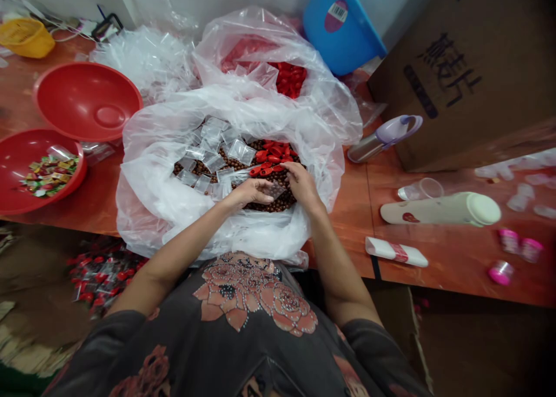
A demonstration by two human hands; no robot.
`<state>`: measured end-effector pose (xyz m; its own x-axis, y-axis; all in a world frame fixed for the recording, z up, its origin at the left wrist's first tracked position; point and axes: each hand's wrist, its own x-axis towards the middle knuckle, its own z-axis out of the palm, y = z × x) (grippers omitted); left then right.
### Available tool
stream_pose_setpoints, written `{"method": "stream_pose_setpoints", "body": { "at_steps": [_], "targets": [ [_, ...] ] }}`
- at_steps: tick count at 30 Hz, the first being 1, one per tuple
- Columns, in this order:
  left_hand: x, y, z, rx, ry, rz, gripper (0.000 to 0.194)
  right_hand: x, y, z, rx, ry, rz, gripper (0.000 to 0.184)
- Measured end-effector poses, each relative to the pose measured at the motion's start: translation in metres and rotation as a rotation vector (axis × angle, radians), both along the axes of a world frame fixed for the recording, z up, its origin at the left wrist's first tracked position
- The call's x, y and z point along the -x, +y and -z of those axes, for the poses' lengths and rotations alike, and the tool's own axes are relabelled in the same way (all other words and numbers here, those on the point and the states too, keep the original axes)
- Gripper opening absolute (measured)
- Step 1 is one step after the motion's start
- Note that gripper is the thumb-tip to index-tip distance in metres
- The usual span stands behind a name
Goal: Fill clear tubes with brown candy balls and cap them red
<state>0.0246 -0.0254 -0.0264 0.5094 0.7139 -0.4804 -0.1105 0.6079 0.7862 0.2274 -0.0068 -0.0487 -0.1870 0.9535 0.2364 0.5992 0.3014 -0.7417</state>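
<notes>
A large clear plastic bag (152,153) lies spread open in front of me. Inside it are many small brown balls (284,203), a heap of small clear plastic cases (212,145) and a cluster of red plastic pieces (275,152). My left hand (249,193) is closed over the balls, its thumb and fingers around a small clear plastic case (275,190). Beside it on the right, my right hand (303,187) has its fingers curled, the tips at the lower edge of the red pieces. What those fingertips pinch, if anything, is too small to make out.
Two red bowls (87,95) stand left, the nearer bowl (72,191) holding wrapped sweets. Behind are a bag of red pieces (292,79) and a blue bucket (343,32). Rightward stand a cardboard box (473,84), a purple-topped bottle (382,139), a pale flask (434,210) and a tissue pack (396,252).
</notes>
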Motion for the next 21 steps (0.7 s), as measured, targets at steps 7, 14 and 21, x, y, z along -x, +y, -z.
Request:
{"method": "stream_pose_setpoints", "body": {
  "at_steps": [7,14,21],
  "targets": [
    [0.015,-0.022,-0.033,0.077,-0.035,-0.138,0.042,0.006,-0.002,0.000,-0.059,-0.108,0.022,0.041],
    [0.021,-0.029,-0.037,-0.189,-0.024,-0.259,0.047,0.019,-0.011,-0.007,-0.094,-0.480,-0.069,0.042],
    [0.027,-0.033,-0.047,-0.205,0.007,-0.232,0.047,0.028,-0.014,-0.017,-0.042,-0.656,0.013,0.030]
  ]
}}
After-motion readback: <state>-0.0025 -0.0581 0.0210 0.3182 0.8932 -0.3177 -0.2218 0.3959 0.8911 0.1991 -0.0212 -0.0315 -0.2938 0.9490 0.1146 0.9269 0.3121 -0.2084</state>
